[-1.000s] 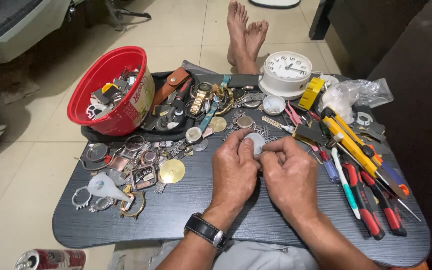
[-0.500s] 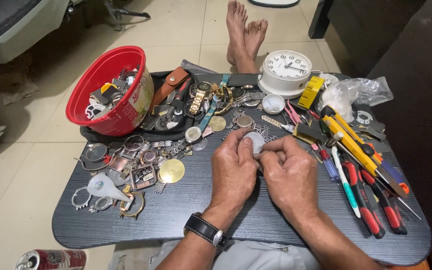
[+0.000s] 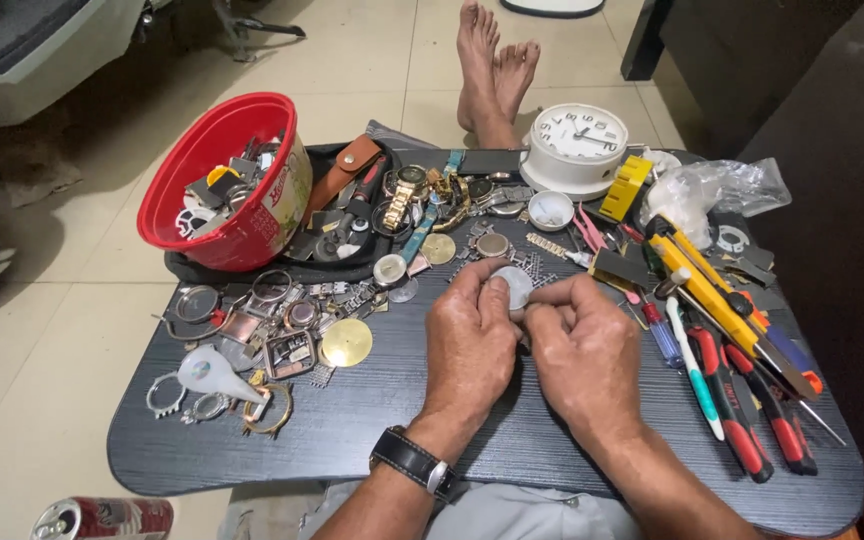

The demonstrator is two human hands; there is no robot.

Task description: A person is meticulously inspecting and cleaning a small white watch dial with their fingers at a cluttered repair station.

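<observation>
Both my hands meet over the middle of a dark wooden table point(image 3: 372, 430). My left hand point(image 3: 469, 345), with a black wristwatch point(image 3: 414, 462) on its wrist, pinches a small round silver watch case point(image 3: 515, 285) by its left edge. My right hand point(image 3: 582, 355) grips the same case from the right, fingers curled against it. Just beyond the hands lie several watch parts, among them a round gold disc point(image 3: 346, 342) and a gold metal-band watch point(image 3: 402, 205).
A red plastic bowl point(image 3: 220, 180) full of watch parts stands at the back left. A white clock point(image 3: 577, 148) is at the back. Screwdrivers and pliers point(image 3: 727, 340) crowd the right side. Bare feet point(image 3: 492, 65) rest beyond the table. A can point(image 3: 102, 518) lies on the floor.
</observation>
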